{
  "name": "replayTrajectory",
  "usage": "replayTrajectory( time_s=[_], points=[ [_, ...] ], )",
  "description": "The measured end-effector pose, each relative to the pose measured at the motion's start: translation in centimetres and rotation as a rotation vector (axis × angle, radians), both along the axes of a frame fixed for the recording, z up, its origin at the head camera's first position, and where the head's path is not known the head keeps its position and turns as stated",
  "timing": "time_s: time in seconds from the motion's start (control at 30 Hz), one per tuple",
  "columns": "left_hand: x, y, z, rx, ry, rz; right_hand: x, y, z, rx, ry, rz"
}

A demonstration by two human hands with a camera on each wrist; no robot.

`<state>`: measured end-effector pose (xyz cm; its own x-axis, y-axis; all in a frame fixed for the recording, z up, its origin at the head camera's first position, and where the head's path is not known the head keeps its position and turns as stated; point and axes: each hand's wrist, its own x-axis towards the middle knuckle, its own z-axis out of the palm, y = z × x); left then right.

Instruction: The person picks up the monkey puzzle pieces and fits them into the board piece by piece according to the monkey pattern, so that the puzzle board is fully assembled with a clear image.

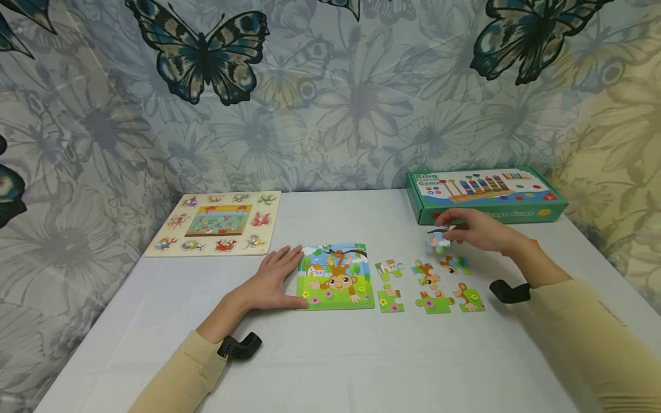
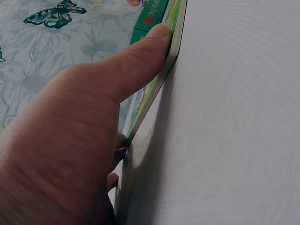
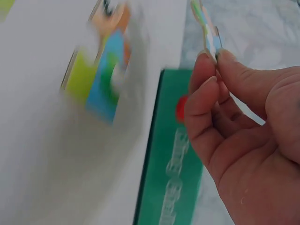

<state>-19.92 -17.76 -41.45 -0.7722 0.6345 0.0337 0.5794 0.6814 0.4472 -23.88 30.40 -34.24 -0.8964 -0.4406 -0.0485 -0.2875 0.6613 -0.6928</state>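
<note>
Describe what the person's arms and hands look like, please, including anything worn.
The sleeves are long and beige. The left hand and right hand are ungloved. A bent black device sits at each wrist. Orange shows beside the right wrist; I cannot tell whether it is worn.

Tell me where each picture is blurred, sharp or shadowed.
Right wrist view: the loose puzzle pieces are blurred and the lettering on the green box looks doubled, while the right hand is sharper; left wrist view: a soft shadow on the white table runs along the puzzle board; head view: mostly clear, lit fairly evenly.
</note>
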Motion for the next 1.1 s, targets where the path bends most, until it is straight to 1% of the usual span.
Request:
replayTrajectory(
  time_s=[0.17,0.33,0.63,0.77,0.93,1.1],
  points=[
    [0.1,-0.1,0.0,0.006,0.000,-0.002,0.0,-2.6,0.3,-0.072,0.005,0.073],
    [0.0,0.0,-0.1,-0.005,-0.008,0.002,-0.5,-4.9,0.2,-0.104,-0.004,0.131],
    [0.0,0.0,0.1,-0.008,-0.012,0.001,-1.5,-8.7,-0.2,-0.121,-0.027,0.175],
    [0.0,0.0,0.1,-0.004,-0.011,0.004,-2.0,-10.2,-0.6,-0.133,-0.030,0.203],
    [0.0,0.0,0.0,-0.013,-0.020,0.010,-2.7,-12.1,-1.5,-0.134,-0.028,0.253],
    [-0.1,0.0,-0.2,-0.016,-0.013,0.014,-2.9,-13.8,-2.3,-0.097,-0.031,0.257]
  ],
)
